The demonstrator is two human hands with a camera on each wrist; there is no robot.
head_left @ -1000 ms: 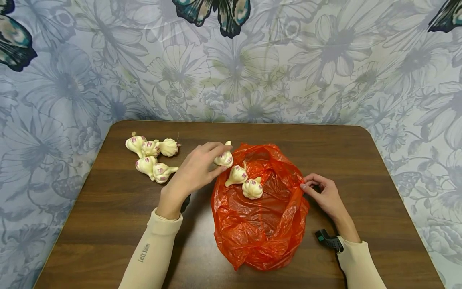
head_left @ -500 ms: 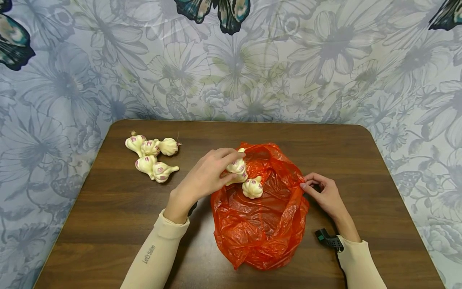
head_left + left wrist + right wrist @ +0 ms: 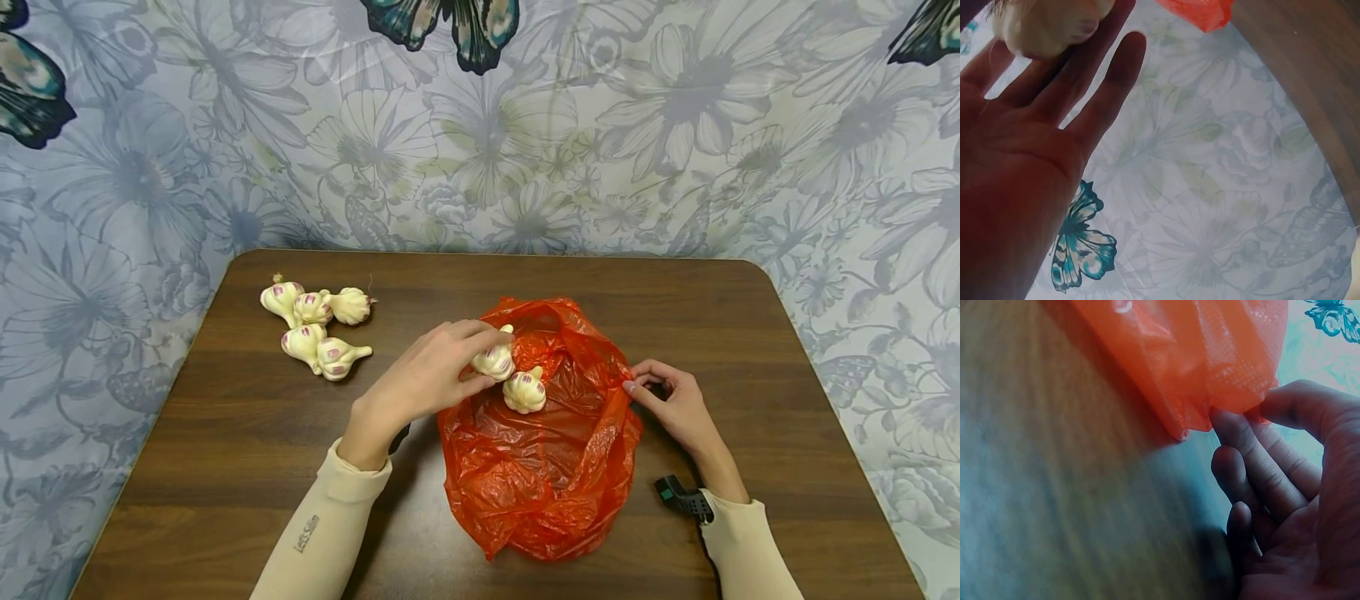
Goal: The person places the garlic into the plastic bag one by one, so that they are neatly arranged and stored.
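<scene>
A red plastic bag (image 3: 555,467) lies spread on the brown table, its mouth facing up. At its left edge, my left hand (image 3: 435,367) holds a garlic bulb (image 3: 1054,28) in its fingers; in the head view the hand partly covers the garlic there. Close by, a second garlic bulb (image 3: 525,392) rests in the bag's mouth. My right hand (image 3: 671,400) pinches the right edge of the bag between thumb and forefinger. The right wrist view shows the gathered plastic (image 3: 1235,375) at those fingertips, with the other fingers loosely curled below.
Several more garlic bulbs (image 3: 315,329) lie in a group at the table's back left. The wooden table (image 3: 225,467) has rounded far corners and meets a flower-patterned wall (image 3: 525,167). A black wrist device (image 3: 682,498) sits on the right wrist.
My left hand has moved right and slightly toward me, carrying the garlic bulb from the bag's left rim to beside the bulbs in it. The right hand keeps its place on the bag.
</scene>
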